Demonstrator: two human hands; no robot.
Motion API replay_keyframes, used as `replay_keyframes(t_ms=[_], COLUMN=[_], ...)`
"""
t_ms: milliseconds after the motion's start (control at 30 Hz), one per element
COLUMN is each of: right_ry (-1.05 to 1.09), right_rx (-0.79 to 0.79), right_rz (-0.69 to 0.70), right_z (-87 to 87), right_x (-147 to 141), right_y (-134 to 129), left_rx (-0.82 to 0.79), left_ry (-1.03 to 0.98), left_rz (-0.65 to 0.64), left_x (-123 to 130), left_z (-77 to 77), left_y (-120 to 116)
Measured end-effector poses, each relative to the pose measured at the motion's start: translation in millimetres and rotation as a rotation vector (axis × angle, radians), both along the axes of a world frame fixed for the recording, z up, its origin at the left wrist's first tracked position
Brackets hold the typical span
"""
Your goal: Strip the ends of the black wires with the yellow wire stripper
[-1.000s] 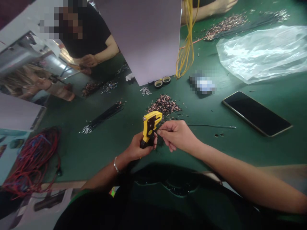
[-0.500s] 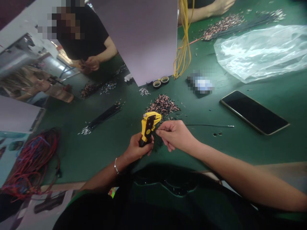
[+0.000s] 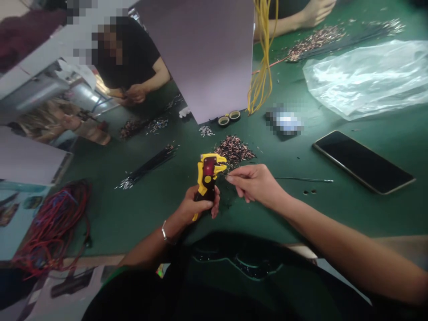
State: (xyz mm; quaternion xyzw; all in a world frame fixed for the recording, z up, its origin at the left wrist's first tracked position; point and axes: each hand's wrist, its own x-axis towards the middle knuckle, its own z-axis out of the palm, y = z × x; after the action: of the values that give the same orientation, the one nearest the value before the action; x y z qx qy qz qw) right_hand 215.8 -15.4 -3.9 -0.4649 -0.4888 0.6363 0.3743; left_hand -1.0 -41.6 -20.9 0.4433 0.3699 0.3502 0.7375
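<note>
Wire stripper (image 3: 207,178), yellow-handled, sits clenched in the left hand (image 3: 197,206), long axis pointing away from the body. Right hand (image 3: 256,183) pinches its fingers (image 3: 230,178) together just beside the jaw end, maybe on a thin wire, can't really tell. Heap of wire terminals (image 3: 234,150) lies just beyond.

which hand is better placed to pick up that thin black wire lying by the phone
Probably the right. The right hand is on the same side as the thin black wire and close to it, while the left hand is wrapped around the handle of the yellow wire stripper.
</note>
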Motion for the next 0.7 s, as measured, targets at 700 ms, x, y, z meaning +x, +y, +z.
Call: replay_keyframes(t_ms=[700], right_ry=[-0.051], right_rx=[0.107], right_rz=[0.015], right_z=[0.9], right_x=[12], right_y=[10], left_rx=[-0.128], left_ry=[-0.188], left_rz=[-0.247], left_x=[-9], left_z=[12.1], left_y=[8])
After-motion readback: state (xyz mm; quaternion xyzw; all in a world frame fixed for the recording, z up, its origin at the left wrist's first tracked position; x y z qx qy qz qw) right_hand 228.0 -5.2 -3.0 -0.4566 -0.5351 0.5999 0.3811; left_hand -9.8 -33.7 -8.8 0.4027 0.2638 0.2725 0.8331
